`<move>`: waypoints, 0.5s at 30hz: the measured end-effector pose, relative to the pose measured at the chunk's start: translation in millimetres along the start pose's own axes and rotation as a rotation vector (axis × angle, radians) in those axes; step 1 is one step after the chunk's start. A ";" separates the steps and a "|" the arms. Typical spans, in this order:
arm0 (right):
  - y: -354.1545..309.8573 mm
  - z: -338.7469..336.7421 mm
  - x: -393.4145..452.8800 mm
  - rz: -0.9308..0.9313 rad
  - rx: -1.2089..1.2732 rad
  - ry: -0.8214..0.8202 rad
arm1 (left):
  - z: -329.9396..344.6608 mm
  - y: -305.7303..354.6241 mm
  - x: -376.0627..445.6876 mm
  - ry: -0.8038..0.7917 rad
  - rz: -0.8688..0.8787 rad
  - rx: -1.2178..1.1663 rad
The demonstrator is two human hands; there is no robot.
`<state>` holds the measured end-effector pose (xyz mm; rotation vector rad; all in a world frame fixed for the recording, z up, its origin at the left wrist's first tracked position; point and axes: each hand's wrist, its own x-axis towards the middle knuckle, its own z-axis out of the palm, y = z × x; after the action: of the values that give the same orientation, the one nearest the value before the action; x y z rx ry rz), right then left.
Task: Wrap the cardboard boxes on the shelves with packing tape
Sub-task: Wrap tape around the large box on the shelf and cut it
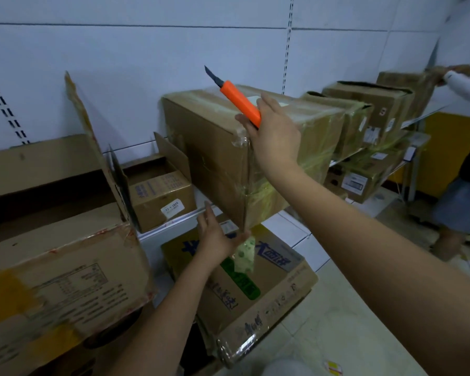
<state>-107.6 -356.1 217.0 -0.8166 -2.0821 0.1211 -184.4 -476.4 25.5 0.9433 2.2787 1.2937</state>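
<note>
On the shelf point(171, 229) straight ahead sits the big cardboard box point(220, 147), already shiny with clear tape across its top and down its near corner, its lower part overhanging the shelf's front lip. Its long axis runs away from the viewer and to the right, toward a row of other taped boxes point(364, 118), so the near vertical corner edge is the part that faces the person.

At the top of that corner, the right hand point(274, 137) lies against the box with the fingers fairly straight, and an orange box cutter point(240, 104) is held between thumb and palm (blade out, pointing up and to the left, away from the cardboard). Low down, the left hand point(215, 237) reaches toward the bottom of the same corner, fingers extended and loose; something pale green and crumpled point(246, 253) shows just beside its fingertips, though whether the hand pinches it or it merely hangs from the box I cannot tell.

Both hands, then, bracket one edge: right above, left below, the edge running vertically between them. Any coming move, be it smoothing the tape end or trimming it, looks to turn on that line, and the right hand, already in contact, seems the nearer to act.

Below the shelf, a printed box point(269, 289) rests on the floor, and an open box point(65, 240) stands to the left.
</note>
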 end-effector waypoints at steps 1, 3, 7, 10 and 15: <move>1.4 2.9 -1.0 0.010 0.066 0.031 | -5.1 9.7 -8.0 0.055 0.092 0.037; 4.6 6.3 -4.2 0.029 0.267 0.112 | -14.2 34.1 -22.7 0.246 0.328 0.035; 14.1 10.5 -26.1 0.260 0.616 0.291 | -32.1 99.6 -23.1 0.623 0.768 0.018; 22.3 23.4 -38.0 0.362 0.707 0.285 | -39.3 135.2 9.2 0.597 0.966 0.212; 19.4 35.3 -39.0 0.286 0.831 0.236 | -41.0 135.5 56.6 0.477 1.023 0.347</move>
<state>-108.8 -356.8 161.0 -0.5560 -1.4695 0.9282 -198.3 -413.4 163.7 2.3445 2.4684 1.6186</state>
